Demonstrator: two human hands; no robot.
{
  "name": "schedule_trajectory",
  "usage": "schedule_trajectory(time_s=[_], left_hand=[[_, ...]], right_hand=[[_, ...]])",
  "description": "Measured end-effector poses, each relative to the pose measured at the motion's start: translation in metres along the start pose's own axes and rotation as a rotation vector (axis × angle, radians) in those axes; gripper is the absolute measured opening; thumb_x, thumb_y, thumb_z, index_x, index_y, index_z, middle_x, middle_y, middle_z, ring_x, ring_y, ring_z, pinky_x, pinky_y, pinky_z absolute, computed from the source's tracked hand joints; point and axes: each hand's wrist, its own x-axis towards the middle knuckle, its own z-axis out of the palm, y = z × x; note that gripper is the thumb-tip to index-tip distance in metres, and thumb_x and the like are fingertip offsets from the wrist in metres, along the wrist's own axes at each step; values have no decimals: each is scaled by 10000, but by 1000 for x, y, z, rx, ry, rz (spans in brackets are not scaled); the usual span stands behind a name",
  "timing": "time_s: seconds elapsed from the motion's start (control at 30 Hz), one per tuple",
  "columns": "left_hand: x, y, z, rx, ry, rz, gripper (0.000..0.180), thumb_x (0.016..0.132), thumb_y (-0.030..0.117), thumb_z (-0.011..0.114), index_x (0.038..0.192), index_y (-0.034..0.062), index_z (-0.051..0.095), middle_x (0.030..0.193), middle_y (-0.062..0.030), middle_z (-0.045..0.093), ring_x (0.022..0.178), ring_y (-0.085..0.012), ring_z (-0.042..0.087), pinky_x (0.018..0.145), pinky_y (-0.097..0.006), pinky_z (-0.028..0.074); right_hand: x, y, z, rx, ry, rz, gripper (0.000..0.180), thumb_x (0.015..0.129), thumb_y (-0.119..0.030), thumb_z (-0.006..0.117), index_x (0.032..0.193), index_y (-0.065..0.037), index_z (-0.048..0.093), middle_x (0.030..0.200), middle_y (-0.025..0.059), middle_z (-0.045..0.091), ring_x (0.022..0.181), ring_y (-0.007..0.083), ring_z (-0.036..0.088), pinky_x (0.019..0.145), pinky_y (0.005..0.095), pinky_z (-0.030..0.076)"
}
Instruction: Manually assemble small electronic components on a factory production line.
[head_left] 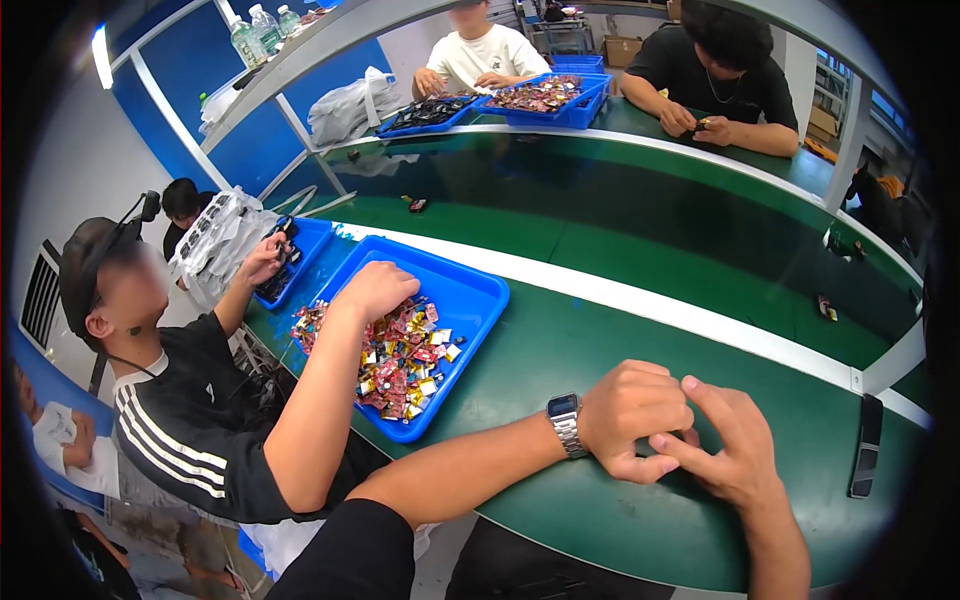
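Note:
My left hand (632, 415), with a silver digital watch (566, 425) on its wrist, is raised over the near part of the green table. Its fingers are curled in, and whatever they may hold is hidden. Just to the right, my right hand (738, 440) meets it, with thumb and index finger apart and reaching toward the left knuckles. Nothing shows in the right hand. A blue tray (490, 300) to the left of my hands holds many small circuit boards (405, 360) with gold and white parts. A co-worker's hand (380, 290) is over that tray.
A dark phone-like slab (866, 446) lies on the table (560, 510) at the right. A white rail (640, 310) divides it from a green belt (640, 210) carrying a few small parts. Across sit two people near blue trays (550, 118). A frame post (890, 360) stands at right.

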Motion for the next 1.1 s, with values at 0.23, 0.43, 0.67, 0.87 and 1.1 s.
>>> schedule_trajectory(time_s=[0.23, 0.43, 0.67, 0.87, 1.1], left_hand=[[0, 0, -10, 36, -76, 75, 208, 707, 256, 700, 708, 82, 585, 653, -38, 547, 503, -225, 500, 471, -343, 363], [6, -3, -1, -4, -60, 113, 243, 787, 265, 661, 674, 76, 559, 588, -20, 488, 470, -214, 464, 439, -329, 329], [0, -4, 2, -53, -29, -21, 203, 733, 218, 699, 745, 77, 553, 644, -50, 552, 541, -273, 547, 494, -375, 404], [-6, -19, -2, 200, -138, -383, 174, 838, 163, 682, 758, 85, 548, 614, -69, 570, 560, -309, 584, 527, -416, 451], [-24, -33, 7, 365, -355, -430, 177, 861, 232, 629, 799, 69, 602, 697, -129, 642, 693, -367, 646, 618, -485, 502]], right_hand=[[3, 2, 3, -10, -16, -36, 527, 758, -116, 678, 1213, -382, 654, 1408, 70, 559, 1009, 234, 650, 813, 331, 542], [-6, 7, 5, -53, 51, -71, 620, 768, -65, 642, 1280, -409, 579, 1411, 36, 558, 1029, 212, 632, 816, 336, 546], [-1, 8, -7, -24, -17, -2, 701, 750, -28, 677, 1343, -386, 571, 1391, 100, 564, 1074, 272, 646, 854, 359, 540], [-2, 40, 17, 154, 218, 598, 720, 779, 102, 641, 1455, -65, 455, 1475, 184, 444, 1150, 302, 597, 881, 348, 509], [168, 66, 104, 275, -81, 358, 487, 833, -61, 702, 1303, -53, 575, 1232, 169, 605, 1098, 331, 607, 931, 391, 515]])
